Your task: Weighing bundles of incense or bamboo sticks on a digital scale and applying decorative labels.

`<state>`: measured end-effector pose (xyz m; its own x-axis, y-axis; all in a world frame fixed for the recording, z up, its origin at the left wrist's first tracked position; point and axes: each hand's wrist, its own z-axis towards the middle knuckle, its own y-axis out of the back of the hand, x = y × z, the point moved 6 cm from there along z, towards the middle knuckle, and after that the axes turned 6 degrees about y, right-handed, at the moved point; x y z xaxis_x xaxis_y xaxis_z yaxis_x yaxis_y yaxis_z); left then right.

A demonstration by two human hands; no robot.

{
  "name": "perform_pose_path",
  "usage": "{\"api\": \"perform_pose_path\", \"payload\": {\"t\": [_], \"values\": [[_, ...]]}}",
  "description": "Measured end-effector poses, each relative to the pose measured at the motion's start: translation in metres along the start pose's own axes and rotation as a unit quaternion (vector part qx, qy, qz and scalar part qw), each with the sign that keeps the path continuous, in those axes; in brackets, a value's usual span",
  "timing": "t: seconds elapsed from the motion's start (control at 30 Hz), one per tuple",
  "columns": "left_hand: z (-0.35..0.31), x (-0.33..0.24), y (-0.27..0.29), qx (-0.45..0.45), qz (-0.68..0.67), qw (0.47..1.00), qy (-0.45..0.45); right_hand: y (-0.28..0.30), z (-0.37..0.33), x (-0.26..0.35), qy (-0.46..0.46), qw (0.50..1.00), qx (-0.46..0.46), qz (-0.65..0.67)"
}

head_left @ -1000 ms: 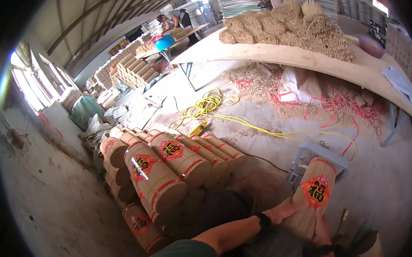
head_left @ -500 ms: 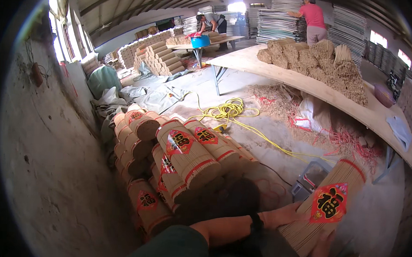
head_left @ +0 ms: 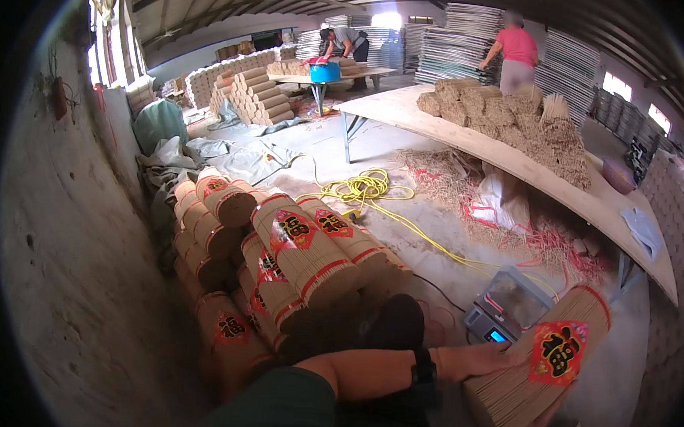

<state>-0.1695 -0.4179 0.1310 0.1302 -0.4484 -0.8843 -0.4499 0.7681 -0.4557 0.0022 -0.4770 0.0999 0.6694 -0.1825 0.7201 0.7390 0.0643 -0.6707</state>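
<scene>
1. The step in hand looks like two-handed handling of one stick bundle [head_left: 503, 390]: a thick cylinder of thin brown sticks with a red diamond label [head_left: 559, 352] and a red band [head_left: 593, 298] near its upper end.
2. The bundle is held at the lower right, tilted, its banded end up and to the right, its other end low and toward the person.
3. The left hand [head_left: 469, 362] grips the bundle's left side, its fingers partly open to suit the thick curve and laid against the sticks.
4. The right hand [head_left: 538, 426] grips the lower right side; the bundle hides most of its fingers, so I cannot tell how far they wrap.
5. Just beyond the left hand, a grey digital scale [head_left: 479, 323] sits on the floor, its blue display [head_left: 496, 335] lit. The bundle seems apart from it.
6. To the left, labelled bundles [head_left: 320, 266] lie stacked on their sides.
7. In my judgement, the next move calls for even pressure from both hands and support near the low end, since sticks could slip lengthwise if either grip slackened.
8. Any swing leftward would need to clear the scale and the stack's near ends.
</scene>
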Motion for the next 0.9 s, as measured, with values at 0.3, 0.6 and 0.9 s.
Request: {"api": "perform_pose_path", "payload": {"t": [0.3, 0.6, 0.9], "values": [[-0.010, -0.022, -0.010, 0.097, 0.050, 0.987, -0.117, -0.067, 0.014, 0.084, 0.431, 0.781, 0.008, -0.452], [0.022, -0.029, -0.041, 0.067, 0.000, 0.968, -0.240, -0.082, 0.047, 0.046, 0.216, 0.955, 0.163, 0.123], [-0.006, -0.084, 0.014, 0.048, -0.320, 0.906, -0.272, -0.058, 0.020, -0.001, 0.085, 0.988, 0.110, -0.072]]}}
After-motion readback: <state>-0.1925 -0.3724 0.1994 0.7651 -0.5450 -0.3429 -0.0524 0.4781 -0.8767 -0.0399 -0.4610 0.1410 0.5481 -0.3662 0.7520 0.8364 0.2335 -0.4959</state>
